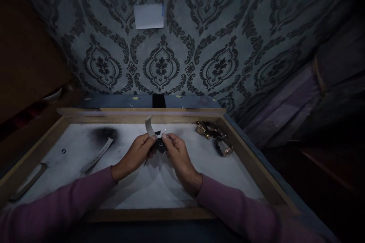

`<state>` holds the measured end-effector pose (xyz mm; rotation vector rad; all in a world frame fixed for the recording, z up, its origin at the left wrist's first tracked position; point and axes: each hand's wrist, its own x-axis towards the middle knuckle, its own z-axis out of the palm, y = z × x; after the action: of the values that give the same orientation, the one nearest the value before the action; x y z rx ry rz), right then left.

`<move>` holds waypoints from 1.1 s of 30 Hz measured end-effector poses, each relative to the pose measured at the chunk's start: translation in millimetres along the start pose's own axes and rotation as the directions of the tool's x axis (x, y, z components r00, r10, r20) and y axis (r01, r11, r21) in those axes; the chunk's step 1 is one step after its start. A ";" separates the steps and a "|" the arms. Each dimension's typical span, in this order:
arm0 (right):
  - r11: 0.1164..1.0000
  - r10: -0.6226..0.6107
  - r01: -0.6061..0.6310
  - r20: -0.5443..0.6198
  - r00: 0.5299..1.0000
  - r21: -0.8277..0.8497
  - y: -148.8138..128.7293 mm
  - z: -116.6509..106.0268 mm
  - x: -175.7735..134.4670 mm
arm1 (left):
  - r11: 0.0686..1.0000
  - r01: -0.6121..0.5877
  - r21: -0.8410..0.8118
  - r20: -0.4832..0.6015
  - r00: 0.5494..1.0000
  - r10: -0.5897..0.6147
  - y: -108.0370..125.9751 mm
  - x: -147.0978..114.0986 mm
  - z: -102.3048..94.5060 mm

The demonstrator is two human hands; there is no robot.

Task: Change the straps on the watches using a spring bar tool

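Observation:
Over the middle of the tray, my two hands meet around a small dark flat piece [161, 145] with a pale mark on it. My left hand [140, 147] is closed, its thumb at the base of a curved, light watch strap [149, 126] that sticks up. My right hand [177, 151] pinches the dark piece from the other side; a thin shiny bit [166, 132] shows by its fingertips, too small to name. Both sets of lower fingers are partly hidden. Left of my hands lies another pale watch strap [98, 155] with holes.
A wooden-rimmed tray [148, 110] with a white base surrounds the work. Several wristwatches [209, 129] lie at its back right, with another watch [224, 147] nearer. A grey-green band [30, 182] and a small dark ring [63, 151] lie left. Patterned wall behind.

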<state>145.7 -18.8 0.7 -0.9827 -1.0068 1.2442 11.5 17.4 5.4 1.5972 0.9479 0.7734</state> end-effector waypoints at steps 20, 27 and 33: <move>0.987 0.088 -0.052 0.236 0.968 -0.154 -12.7 2.1 -12.6 | 0.991 -0.015 -0.134 -0.012 1.000 0.013 21.2 -6.8 -13.1; 0.984 0.097 -0.051 0.272 0.957 -0.170 -12.9 2.1 -12.5 | 0.940 0.164 -0.301 0.049 0.987 -0.156 14.8 -4.8 -13.3; 0.969 0.245 -0.235 0.187 0.951 -0.075 -3.7 -1.5 -9.7 | 0.996 0.013 -0.083 0.077 0.997 -0.006 13.3 -0.7 -22.3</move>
<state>147.6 -28.8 3.3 -1.0616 -1.0992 1.5469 -5.5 25.5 23.3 1.5375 0.8568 0.7314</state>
